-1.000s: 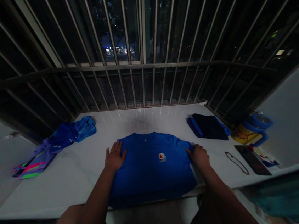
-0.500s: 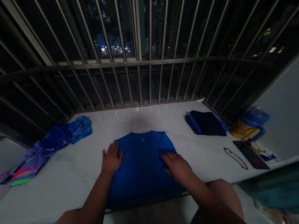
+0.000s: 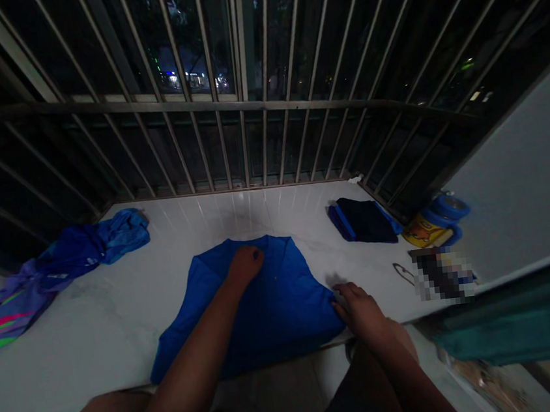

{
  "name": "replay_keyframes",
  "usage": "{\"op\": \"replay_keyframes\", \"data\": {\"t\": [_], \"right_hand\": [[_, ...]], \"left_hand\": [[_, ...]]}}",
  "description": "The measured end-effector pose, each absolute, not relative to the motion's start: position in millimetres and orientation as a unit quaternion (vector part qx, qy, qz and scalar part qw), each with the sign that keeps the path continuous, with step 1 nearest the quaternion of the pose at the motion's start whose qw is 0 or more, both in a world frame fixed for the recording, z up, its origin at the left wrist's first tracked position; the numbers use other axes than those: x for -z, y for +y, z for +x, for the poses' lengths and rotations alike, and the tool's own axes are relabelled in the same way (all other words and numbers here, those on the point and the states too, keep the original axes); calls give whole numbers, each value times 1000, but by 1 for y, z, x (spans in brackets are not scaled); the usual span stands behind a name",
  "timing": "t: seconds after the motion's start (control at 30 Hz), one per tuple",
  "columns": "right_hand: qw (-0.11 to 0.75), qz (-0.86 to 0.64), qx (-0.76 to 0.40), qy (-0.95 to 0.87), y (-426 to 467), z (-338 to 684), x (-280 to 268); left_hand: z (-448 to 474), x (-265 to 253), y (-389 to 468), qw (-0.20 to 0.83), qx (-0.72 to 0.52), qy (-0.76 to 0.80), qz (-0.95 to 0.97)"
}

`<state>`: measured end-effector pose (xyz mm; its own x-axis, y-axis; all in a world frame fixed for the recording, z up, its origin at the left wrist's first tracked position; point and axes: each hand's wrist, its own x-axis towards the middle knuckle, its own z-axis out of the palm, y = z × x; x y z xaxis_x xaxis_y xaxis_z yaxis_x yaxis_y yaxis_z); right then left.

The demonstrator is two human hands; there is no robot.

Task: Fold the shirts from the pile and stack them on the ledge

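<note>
A blue T-shirt (image 3: 275, 304) lies partly folded on the white ledge (image 3: 96, 329), its front edge hanging over the rim. My left hand (image 3: 244, 265) rests on the shirt near its collar, fingers closed and pressing down on the cloth. My right hand (image 3: 362, 308) sits at the shirt's right edge, fingers curled on the fabric there. The light is dim, so the grip is hard to read.
A crumpled pile of blue and striped clothes (image 3: 59, 261) lies at the left. A folded dark garment (image 3: 362, 221) sits at the right rear, beside blue tape rolls (image 3: 445, 214) and a yellow item (image 3: 423, 235). Metal window bars (image 3: 244, 98) close off the back.
The shirt's right side was folded over toward the middle. My left hand moved from the left shoulder to the collar area; my right hand went back to the right edge. The camera tilted slightly.
</note>
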<state>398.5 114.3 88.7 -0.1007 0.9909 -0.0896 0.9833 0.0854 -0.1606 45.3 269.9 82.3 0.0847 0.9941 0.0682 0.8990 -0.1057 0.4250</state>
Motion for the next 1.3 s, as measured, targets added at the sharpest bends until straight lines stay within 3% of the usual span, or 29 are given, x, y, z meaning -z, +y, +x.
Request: {"op": "replay_keyframes", "data": {"t": [0.2,0.47,0.6,0.87,1.1,1.3], "right_hand": [[7,-666,-107,-738,132,385,-85],[-19,-646,-75,-759,125,386,-91],[-60,-660,-78,-745,120,383,-94],[-44,-645,-77,-759,111,365,-96],[49,-625,-107,-771,174,358,-126],[10,-676,-118,-727,279,322,-129]], "left_hand": [[135,-71,324,192,-163,605,756],[169,-68,358,227,-160,581,765],[176,-68,354,219,-181,580,763],[172,-82,330,145,-244,561,778],[49,-95,307,109,-234,658,708],[-115,-106,286,109,-111,783,602]]}}
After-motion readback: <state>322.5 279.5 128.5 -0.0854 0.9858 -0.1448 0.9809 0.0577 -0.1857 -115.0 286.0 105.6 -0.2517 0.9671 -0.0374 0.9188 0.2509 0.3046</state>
